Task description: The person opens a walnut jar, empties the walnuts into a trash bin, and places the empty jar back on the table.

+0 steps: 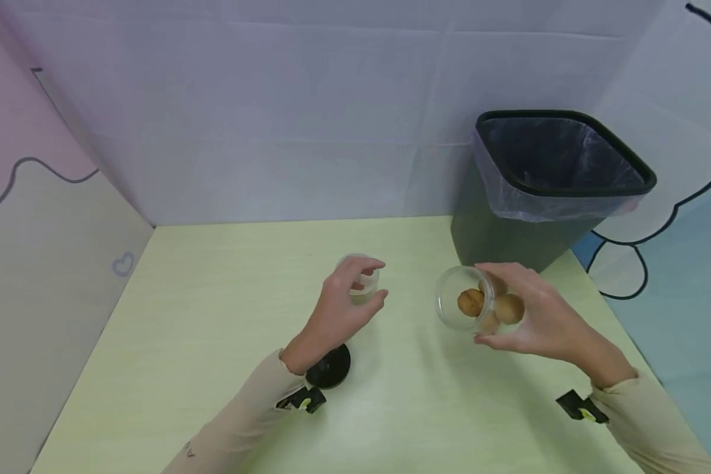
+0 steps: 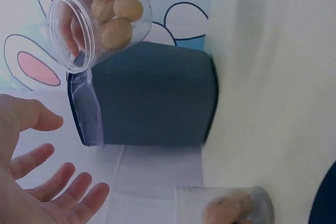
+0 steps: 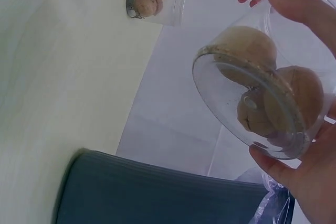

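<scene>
My right hand (image 1: 530,306) grips a clear plastic jar (image 1: 450,299) around its side, raised above the table and tilted with its mouth to the left. Several brown walnuts (image 2: 116,34) lie inside it, toward the base. My left hand (image 1: 338,306) is unclenched in the air, fingers bent loosely and apart from the thumb, nothing between them. Below it a second clear jar (image 3: 170,3) stands on the table, also with walnuts (image 3: 145,3) in it; the left hand partly hides this jar in the head view. A round black dish or lid (image 1: 332,368) lies by the left wrist.
A dark grey bin (image 1: 509,237) with a black rim and a clear liner stands at the back right of the pale table (image 1: 213,296), just behind the right hand. A pale sheet (image 1: 272,118) hangs along the back edge, with printed sheets at both sides.
</scene>
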A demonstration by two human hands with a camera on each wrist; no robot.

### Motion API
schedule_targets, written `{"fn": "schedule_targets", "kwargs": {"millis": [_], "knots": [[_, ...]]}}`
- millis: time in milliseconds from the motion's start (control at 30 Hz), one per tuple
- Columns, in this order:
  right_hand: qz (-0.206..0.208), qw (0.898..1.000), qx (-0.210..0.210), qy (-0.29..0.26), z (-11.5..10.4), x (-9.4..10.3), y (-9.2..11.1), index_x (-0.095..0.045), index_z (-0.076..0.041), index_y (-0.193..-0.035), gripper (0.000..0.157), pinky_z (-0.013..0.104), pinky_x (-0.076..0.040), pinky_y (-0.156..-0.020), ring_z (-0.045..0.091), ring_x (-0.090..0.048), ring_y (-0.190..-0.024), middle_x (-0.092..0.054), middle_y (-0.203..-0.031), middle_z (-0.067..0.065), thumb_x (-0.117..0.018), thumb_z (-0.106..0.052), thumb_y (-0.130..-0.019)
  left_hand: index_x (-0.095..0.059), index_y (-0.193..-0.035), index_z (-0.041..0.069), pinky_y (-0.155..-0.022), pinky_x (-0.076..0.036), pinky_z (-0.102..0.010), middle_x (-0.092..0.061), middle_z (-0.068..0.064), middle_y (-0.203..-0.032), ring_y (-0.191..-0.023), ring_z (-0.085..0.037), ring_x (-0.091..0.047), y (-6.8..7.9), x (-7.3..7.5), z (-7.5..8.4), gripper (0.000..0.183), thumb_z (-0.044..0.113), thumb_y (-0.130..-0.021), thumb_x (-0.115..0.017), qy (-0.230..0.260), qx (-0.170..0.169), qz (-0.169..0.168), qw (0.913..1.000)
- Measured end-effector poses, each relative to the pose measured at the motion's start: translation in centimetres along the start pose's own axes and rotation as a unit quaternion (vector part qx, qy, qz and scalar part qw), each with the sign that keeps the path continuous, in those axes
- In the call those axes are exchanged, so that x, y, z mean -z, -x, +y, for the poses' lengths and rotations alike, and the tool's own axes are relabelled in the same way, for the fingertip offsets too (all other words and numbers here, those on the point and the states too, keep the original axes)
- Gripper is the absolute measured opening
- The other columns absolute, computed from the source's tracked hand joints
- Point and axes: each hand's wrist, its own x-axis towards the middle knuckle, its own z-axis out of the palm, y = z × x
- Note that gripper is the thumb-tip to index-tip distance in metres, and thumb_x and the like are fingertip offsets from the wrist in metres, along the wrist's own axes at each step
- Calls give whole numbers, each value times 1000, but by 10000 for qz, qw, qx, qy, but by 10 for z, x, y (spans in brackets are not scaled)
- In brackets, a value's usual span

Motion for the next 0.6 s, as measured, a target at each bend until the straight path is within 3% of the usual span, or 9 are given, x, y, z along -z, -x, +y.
{"fn": "schedule_targets", "kwargs": {"millis": [267, 500, 600], "knots": [[-76, 9997, -50, 226, 2, 10, 1, -50, -14, -134, 102, 43, -46, -74, 12, -49, -101, -55, -121, -2, -96, -29, -44, -60, -118, 16, -79, -51, -31, -55, 7, -114, -101, -7, -50, -20, -4, 11, 35, 14, -84, -69, -22, -111, 49, 9999], [-38, 9990, -35, 442, 8, 17, 2, -50, -13, -134, 103, 28, -43, -78, 8, -48, -103, -55, -122, -3, -96, -28, -43, -60, -118, 13, -78, -49, -23, -56, 4, -114, -101, -8, -51, -38, -6, 19, 34, 15, -84, -68, -78, -359, 148, 9992], [-8, 9987, -1, 502, 10, 19, 2, -51, -11, -133, 103, 28, -44, -77, 9, -49, -103, -56, -121, -2, -97, -28, -41, -60, -118, 13, -78, -49, -23, -57, 3, -114, -101, -9, -51, -45, -6, 22, 34, 15, -85, -68, -31, -465, 171, 9988]]}}
